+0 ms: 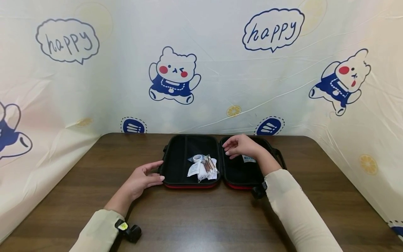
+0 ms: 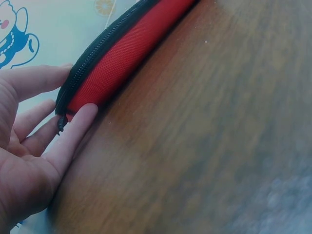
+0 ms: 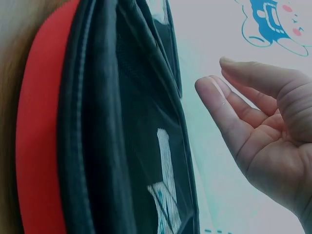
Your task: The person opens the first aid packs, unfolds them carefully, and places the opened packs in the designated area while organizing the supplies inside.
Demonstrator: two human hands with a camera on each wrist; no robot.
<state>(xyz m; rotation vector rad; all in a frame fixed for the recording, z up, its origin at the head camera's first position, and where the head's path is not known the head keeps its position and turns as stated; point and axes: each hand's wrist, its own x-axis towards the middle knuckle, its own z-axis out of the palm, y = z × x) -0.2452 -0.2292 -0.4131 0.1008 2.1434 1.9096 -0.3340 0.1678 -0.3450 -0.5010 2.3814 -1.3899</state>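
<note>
Case [image 1: 179,168] is laid open on the worktop [image 1: 189,217], apparently steadied at one edge by the outstretched left grip [image 1: 140,181]; the right grip [image 1: 242,146], empty and relaxed, is held above the opposite half.

Curtained-off nook, room type unclear: wood-grain table [image 1: 201,217] hemmed left, back and right by creased pale sheeting [image 1: 217,31] printed with bears [image 1: 174,77], citrus slices [image 1: 234,111], "happy" bubbles [image 1: 274,30].

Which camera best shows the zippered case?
The head view: the zippered case lies open there, both halves showing. The left wrist view catches only a red, zippered edge at the left hand; the right wrist view, part of its red side and black interior.
</note>
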